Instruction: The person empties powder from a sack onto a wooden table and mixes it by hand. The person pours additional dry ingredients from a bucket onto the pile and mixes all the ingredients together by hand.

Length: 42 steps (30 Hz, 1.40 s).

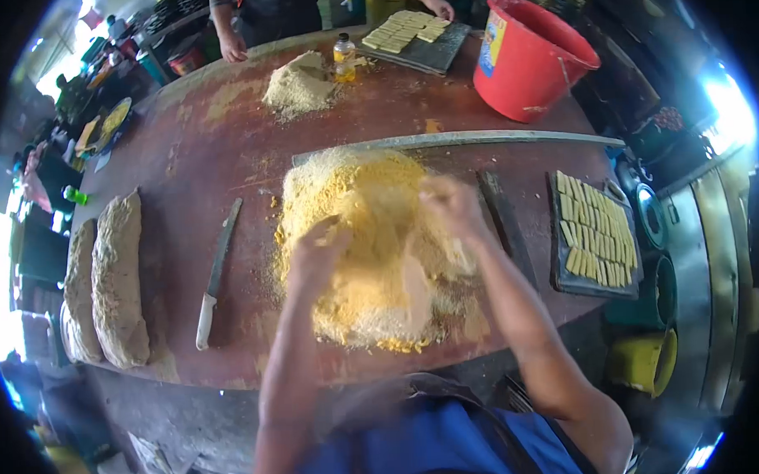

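A wide heap of yellow and pale crumbly flour mixture [365, 313] lies on the reddish-brown table [218, 151] in front of me. My left hand [320, 249] is at the heap's left side, blurred by motion, its fingers hard to make out. Over the heap's upper right part is my right hand [449, 203], fingers bent and also blurred; whether it holds any mixture cannot be seen. A knife with a white handle [206, 320] lies left of the heap. Two long dough rolls [118, 279] rest at the table's left edge.
A long metal bar [476, 137] lies behind the heap, a dark flat bar [506, 224] to its right. Trays of cut dough strips [597, 229] sit right and back. Beyond are a red bucket [520, 65], a bottle [345, 58], a pale flour pile [297, 85] and another person's hands [233, 47].
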Motion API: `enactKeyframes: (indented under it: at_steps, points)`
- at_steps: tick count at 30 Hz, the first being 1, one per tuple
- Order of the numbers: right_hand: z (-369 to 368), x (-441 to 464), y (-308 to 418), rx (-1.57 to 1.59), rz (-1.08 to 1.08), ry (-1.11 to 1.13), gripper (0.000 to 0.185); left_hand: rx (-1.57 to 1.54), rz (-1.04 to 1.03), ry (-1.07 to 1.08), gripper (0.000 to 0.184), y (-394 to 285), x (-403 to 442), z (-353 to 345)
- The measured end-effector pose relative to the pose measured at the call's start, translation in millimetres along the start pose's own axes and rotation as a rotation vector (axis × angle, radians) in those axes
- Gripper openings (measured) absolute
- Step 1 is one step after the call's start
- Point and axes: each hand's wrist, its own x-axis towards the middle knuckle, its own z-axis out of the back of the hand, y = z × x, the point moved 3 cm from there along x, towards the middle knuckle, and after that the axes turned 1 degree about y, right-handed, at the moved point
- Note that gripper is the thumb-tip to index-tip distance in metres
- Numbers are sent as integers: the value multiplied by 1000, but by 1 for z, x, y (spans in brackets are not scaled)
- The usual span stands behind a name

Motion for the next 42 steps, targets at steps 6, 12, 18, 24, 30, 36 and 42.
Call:
enactKeyframes:
  at_steps: [6, 12, 18, 24, 30, 36, 42]
  points:
    - [24, 136, -130, -319, 380, -75, 48, -482, -24, -249, 61, 115, 124, 51]
    - [-63, 156, -74, 87, 308, 295, 48, -981, 113, 176, 63, 81, 157, 0]
    - [-77, 130, -22, 642, -168, 526, 56, -832, 220, 153, 69, 66, 166, -32]
    - [-90, 116, 1, 66, 290, 330, 45, -1074, 111, 360, 45, 50, 163, -42]
    - [-64, 46, 69, -403, 150, 204, 44, -380, -159, -96, 36, 14, 99, -9]
    - [-44, 44, 25, -507, 452, 86, 22, -26, -194, -98, 47, 28, 73, 24]
    - [-14, 105, -20, -358, 235, 4, 31, 170, -383, -92, 41, 42, 88, 28]
